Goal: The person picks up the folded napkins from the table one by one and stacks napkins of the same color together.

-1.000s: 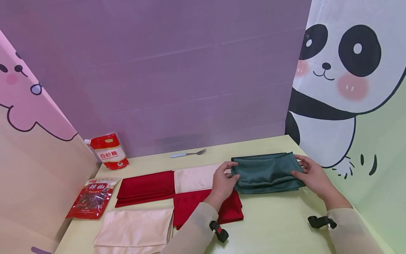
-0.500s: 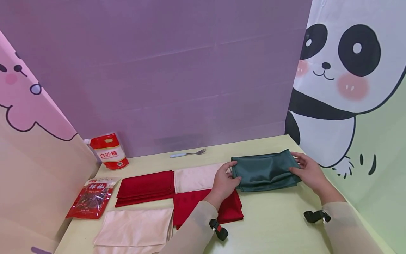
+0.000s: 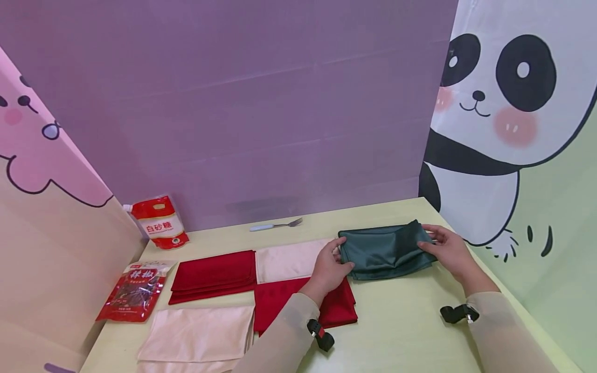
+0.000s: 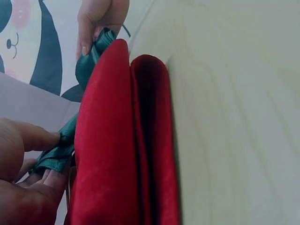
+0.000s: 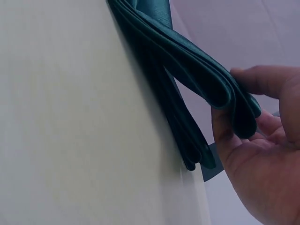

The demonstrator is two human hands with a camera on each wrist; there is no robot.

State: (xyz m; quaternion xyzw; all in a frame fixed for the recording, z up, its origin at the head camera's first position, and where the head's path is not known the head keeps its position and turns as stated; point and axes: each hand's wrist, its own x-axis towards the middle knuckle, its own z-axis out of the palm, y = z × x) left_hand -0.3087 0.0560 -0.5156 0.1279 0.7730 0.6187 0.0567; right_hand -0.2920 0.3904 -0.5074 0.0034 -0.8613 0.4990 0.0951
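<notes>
Green cloth lifted at its right end, a pinch at either side.
I had the green cloth (image 3: 373, 255) near the far right corner of the surface (image 3: 392, 326), its long axis running side to side, roughly along the back edge, its right end turned toward the right edge. The right hand (image 3: 451, 253) had just shifted inward, pushing the fabric into a raised peak; I judged that this parted the upper folds from the lower ones, which drooped beneath. Its thumb and fingers pinched those upper folds, while the left hand (image 3: 328, 267) pinched the left end. Just beyond that hand lay a pale cloth (image 3: 282, 264), a red cloth (image 3: 279, 300) in front of it, and a fork (image 3: 272, 226) by the back edge.
</notes>
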